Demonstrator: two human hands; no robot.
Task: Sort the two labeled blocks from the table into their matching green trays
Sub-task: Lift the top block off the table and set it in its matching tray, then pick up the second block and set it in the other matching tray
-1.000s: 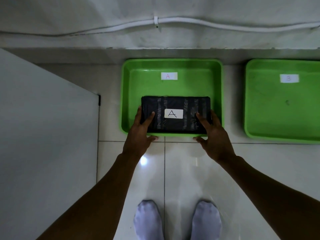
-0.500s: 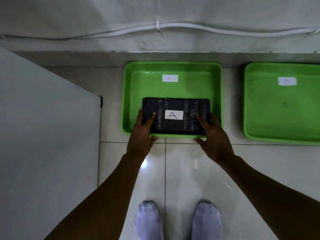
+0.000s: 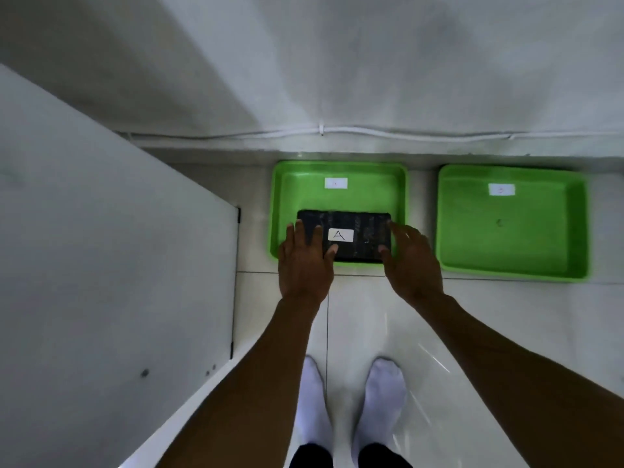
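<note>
A black block (image 3: 366, 224) with a white "A" label lies in the near half of the left green tray (image 3: 275, 204), which carries its own small label (image 3: 336, 183) at the far side. My left hand (image 3: 304, 261) hovers over the block's left end with fingers spread. At the block's right end my right hand (image 3: 412, 261), blurred, is also spread and looks clear of it. The right green tray (image 3: 506, 238) is empty apart from its label. No second block is in view.
A white table (image 3: 101, 265) fills the left side, its corner close to the left tray. Both trays sit on a glossy tiled floor against a wall with a white cable (image 3: 371, 131). My feet in white socks (image 3: 314, 400) stand just behind the trays.
The camera has risen and pulled back. Both hands have loosened from the block's ends and spread open, the right one drawing away; the block stays in the left tray.
</note>
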